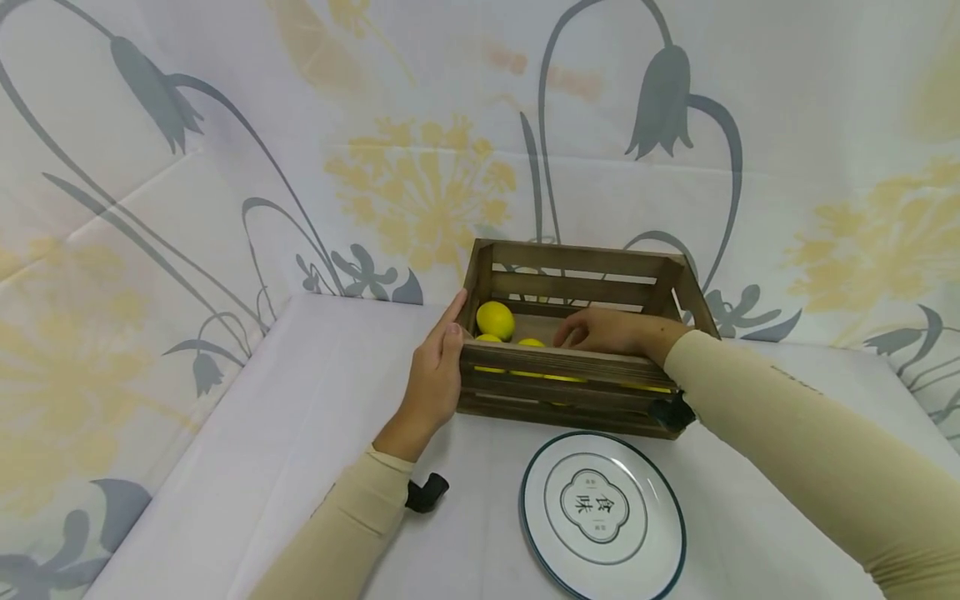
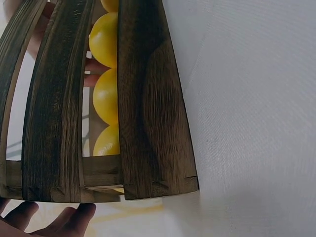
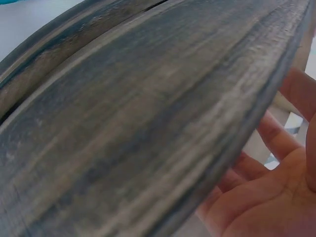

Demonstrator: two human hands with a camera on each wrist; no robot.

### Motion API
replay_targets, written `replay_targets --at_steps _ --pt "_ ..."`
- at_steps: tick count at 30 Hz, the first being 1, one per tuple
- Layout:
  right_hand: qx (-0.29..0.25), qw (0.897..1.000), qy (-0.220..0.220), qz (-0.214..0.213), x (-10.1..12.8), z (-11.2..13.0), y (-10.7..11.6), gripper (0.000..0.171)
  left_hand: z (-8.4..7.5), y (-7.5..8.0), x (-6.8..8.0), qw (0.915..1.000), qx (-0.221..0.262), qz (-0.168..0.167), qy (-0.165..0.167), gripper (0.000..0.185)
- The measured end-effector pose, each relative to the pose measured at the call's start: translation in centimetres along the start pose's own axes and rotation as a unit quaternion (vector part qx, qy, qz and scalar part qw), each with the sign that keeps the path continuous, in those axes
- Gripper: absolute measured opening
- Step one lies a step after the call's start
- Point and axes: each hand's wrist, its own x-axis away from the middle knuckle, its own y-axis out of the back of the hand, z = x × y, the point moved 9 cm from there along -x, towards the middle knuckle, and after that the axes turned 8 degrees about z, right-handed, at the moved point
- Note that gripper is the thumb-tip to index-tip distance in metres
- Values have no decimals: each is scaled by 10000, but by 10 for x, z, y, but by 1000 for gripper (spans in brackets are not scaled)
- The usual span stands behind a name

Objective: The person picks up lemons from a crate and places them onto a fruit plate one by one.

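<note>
A dark brown slatted wooden crate (image 1: 570, 400) stands on the table, with several lemons (image 1: 495, 321) in its left part and along its front. My left hand (image 1: 437, 367) lies against the crate's left end, fingers extended and thumb at the front corner. Its fingertips show at the crate's end (image 2: 54, 217) in the left wrist view. Over the front rail, my right hand (image 1: 603, 331) reaches down into the crate beside the lemons. In the right wrist view its palm (image 3: 266, 197) is bare and its fingers are loosely bent; the front slat hides some fingertips.
A white plate (image 1: 652, 533) with a dark rim and printed characters lies on the white table in front of the crate. Behind the crate hangs a flower-patterned cloth (image 1: 420, 192). Black wrist cameras sit at both wrists.
</note>
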Motion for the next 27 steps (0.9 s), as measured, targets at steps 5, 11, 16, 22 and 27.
replay_targets --at_steps 5,11,16,22,27 --pt "-12 9999 12 133 0 0 -2 40 0 -1 -1 10000 -33 35 20 48" --pt "42 9995 -102 306 -4 -3 -6 41 3 0 -2 9999 -130 18 88 47" --pt "259 9988 -31 408 -6 -1 -7 39 2 2 -2 9999 -128 -21 46 47" --pt "335 9965 -139 748 -7 -4 -12 41 4 1 0 9999 -106 -3 72 47" --pt "367 9951 -184 898 -8 -5 -14 43 4 0 0 9999 -129 16 48 47"
